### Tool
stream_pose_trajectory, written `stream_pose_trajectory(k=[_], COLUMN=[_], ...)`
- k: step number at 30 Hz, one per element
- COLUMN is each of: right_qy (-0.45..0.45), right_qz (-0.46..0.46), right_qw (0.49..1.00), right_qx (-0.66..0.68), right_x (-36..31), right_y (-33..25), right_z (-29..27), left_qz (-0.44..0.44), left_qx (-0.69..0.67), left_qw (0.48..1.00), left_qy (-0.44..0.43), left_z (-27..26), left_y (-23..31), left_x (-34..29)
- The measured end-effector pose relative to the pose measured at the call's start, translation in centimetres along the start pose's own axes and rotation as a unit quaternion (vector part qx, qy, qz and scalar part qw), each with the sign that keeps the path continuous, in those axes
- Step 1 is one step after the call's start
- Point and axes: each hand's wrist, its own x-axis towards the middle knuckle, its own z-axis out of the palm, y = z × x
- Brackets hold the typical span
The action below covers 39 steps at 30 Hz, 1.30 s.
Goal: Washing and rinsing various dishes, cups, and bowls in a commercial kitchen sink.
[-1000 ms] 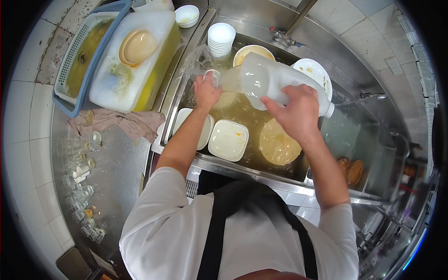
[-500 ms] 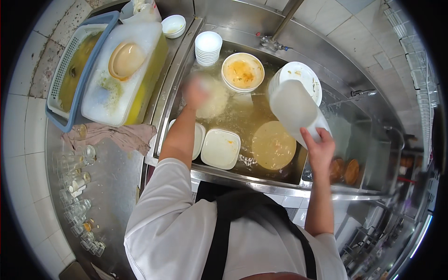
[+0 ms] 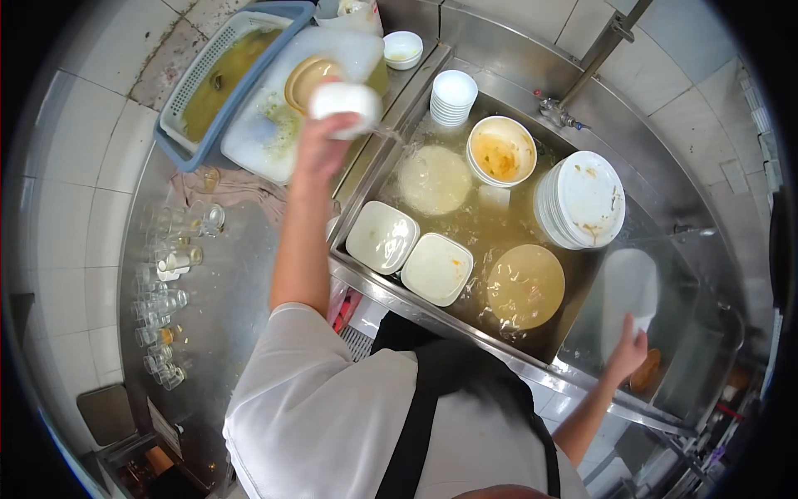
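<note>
My left hand (image 3: 326, 141) is raised over the foam-filled tub (image 3: 258, 100) on the left, closed around a white rounded sponge (image 3: 343, 108) that is blurred by motion. A tan bowl (image 3: 309, 81) lies in the foam just behind it. Over at the right basin (image 3: 582, 320), my right hand (image 3: 628, 353) grips the near end of a long white dish (image 3: 629, 287), its thumb on top. The dish lies low in that basin, seemingly in the water. A brown oval piece (image 3: 645, 370) shows beside my right hand.
The left basin's cloudy water holds stacked white bowls (image 3: 453, 96), a stained bowl (image 3: 500, 151), stacked plates (image 3: 586, 200), two squarish dishes (image 3: 382, 237) and round plates (image 3: 525, 287). Several glasses (image 3: 170, 303) stand on the left counter near a cloth (image 3: 237, 193). A tap (image 3: 557, 112) rises at the back.
My left hand went from the left basin up over the foamy tub with the sponge. My right hand carried the long dish rightward, from beside the plate stack into the right basin. The view shifted.
</note>
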Motion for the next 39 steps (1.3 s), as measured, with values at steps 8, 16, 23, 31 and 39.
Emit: stream_pose_trajectory(k=[8, 16, 23, 31, 39], right_qy=[0.046, -0.033, -0.175, -0.236, -0.170], right_qz=[0.061, 0.058, 0.097, 0.065, 0.104], right_qw=[0.997, 0.952, 0.903, 0.892, 0.929], right_qx=[0.005, -0.298, -0.381, -0.379, -0.311], right_x=[1.7, 2.3, 2.2, 2.4, 1.4], right_y=[5.8, 11.6, 16.0, 17.5, 20.7], right_z=[-1.6, 0.2, 4.8, 6.4, 5.0], left_qz=[-0.120, 0.291, -0.136, -0.167, -0.197], left_qx=[0.419, 0.796, 0.645, 0.772, 0.760], left_qw=[0.886, 0.511, 0.651, 0.453, 0.486], left_qy=[0.154, 0.140, -0.377, -0.414, -0.384], left_z=[-13.4, -2.5, 9.0, -2.6, 0.1], left_y=[5.8, 2.7, -28.6, -49.0, -45.6], left_x=[2.4, 2.2, -6.5, -8.3, -10.5])
